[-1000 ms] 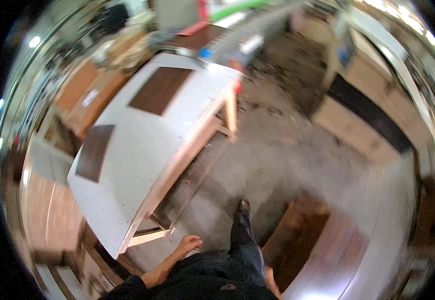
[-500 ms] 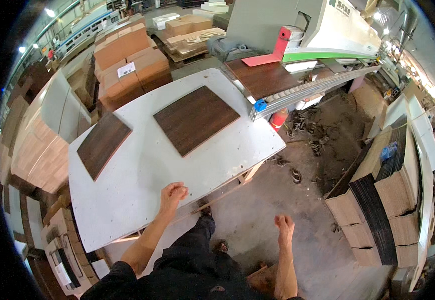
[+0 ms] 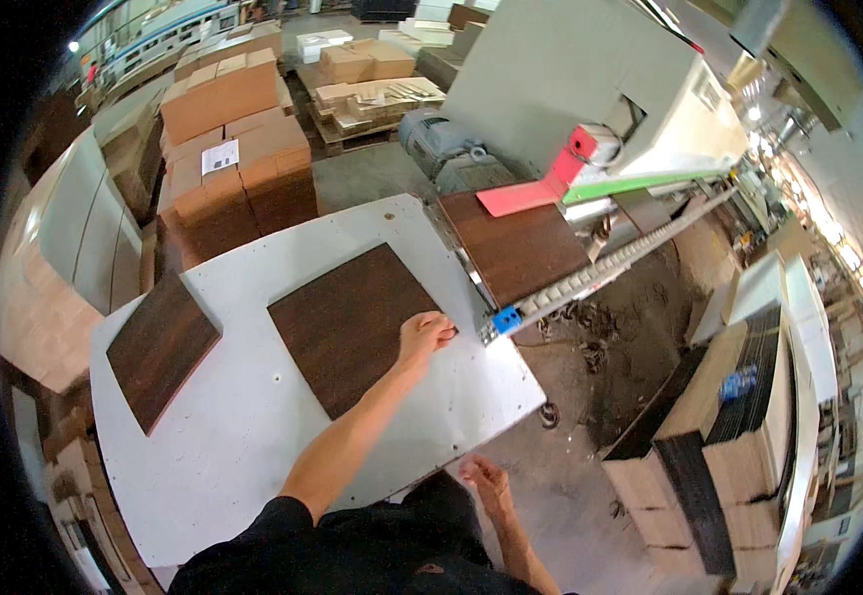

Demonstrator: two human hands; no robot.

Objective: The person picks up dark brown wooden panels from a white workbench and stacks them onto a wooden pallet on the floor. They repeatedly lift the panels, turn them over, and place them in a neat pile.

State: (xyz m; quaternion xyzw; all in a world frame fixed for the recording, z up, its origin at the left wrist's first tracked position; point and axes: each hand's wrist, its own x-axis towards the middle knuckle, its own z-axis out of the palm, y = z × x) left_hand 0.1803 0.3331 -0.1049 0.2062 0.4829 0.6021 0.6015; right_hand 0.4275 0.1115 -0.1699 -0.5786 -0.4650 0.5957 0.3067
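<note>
My left hand (image 3: pixel 425 337) is over the right corner of a dark wood-grain board (image 3: pixel 357 332), its fingers curled together. Whatever they may be pinching is hidden. The board lies flat on a white worktable (image 3: pixel 253 476). A second dark board (image 3: pixel 164 352) rests on the table's left side. My right hand (image 3: pixel 489 486) hangs low beside the table's near edge, holding nothing, with its fingers loosely bent and a little apart.
To the right of the table's far end, a machine (image 3: pixel 560 99) with a red bracket (image 3: pixel 525 196) carries another dark panel (image 3: pixel 511 243). Stacked boards (image 3: pixel 719 446) stand at the right. Wrapped brown stacks (image 3: pixel 243 169) are behind the table. Scraps (image 3: pixel 595 337) litter the floor.
I have come closer to the table. My left hand has moved forward and right, from above the bare near edge to the board's corner. My right hand has shifted left toward the table.
</note>
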